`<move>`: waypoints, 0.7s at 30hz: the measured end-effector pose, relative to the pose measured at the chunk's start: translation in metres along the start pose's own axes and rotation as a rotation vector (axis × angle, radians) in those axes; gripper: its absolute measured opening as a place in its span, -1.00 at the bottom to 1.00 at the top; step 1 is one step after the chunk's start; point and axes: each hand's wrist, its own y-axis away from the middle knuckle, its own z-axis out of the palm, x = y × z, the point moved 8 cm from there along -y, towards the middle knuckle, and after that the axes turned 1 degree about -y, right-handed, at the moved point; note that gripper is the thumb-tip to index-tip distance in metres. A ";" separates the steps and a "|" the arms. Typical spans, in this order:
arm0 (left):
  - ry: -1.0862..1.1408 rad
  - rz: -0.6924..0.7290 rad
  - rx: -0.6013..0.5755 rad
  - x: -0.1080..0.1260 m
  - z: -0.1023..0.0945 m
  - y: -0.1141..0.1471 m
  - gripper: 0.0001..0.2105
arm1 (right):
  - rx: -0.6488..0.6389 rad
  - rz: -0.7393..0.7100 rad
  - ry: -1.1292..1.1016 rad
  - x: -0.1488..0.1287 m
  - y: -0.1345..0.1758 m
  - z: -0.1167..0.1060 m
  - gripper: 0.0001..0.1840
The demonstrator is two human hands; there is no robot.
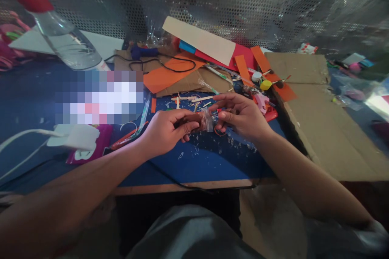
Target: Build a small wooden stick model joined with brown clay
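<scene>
- perforated grey sheeting is rising behind a blue table littered with pale scraps.
- left hand is grasping a small clear bag between thumb and fingers, over the table.
- right hand is hovering just beside the bag, fingers bending; i'm not making out whether they are pinching anything.
- wooden sticks are lying just behind the bag, orange paper farther back.
- red-capped bottle is standing at the left.
</scene>
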 end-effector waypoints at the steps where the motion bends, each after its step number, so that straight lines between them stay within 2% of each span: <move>1: -0.008 0.006 -0.001 0.000 0.000 0.000 -0.58 | -0.035 0.015 0.011 0.002 0.000 0.003 -0.33; 3: -0.029 0.023 -0.005 0.001 0.000 0.000 -0.62 | -0.092 0.056 0.048 0.007 0.003 0.009 -0.37; 5: -0.036 0.037 -0.020 0.001 0.002 -0.001 -0.67 | -0.094 0.061 0.095 0.009 0.005 0.011 -0.45; 12: -0.031 0.019 -0.034 -0.001 0.004 -0.001 -0.68 | 0.096 -0.204 0.264 -0.013 0.012 0.012 -0.70; 17: -0.030 -0.013 -0.002 -0.002 0.001 -0.001 -0.58 | 0.255 -0.240 0.257 -0.023 0.015 -0.003 -0.63; 19: -0.033 -0.016 0.005 -0.002 0.000 -0.001 -0.57 | 0.244 -0.238 0.259 -0.026 0.014 -0.006 -0.60; 21: -0.029 -0.011 0.003 -0.001 0.000 -0.001 -0.58 | 0.164 -0.211 0.267 -0.025 0.012 -0.002 -0.57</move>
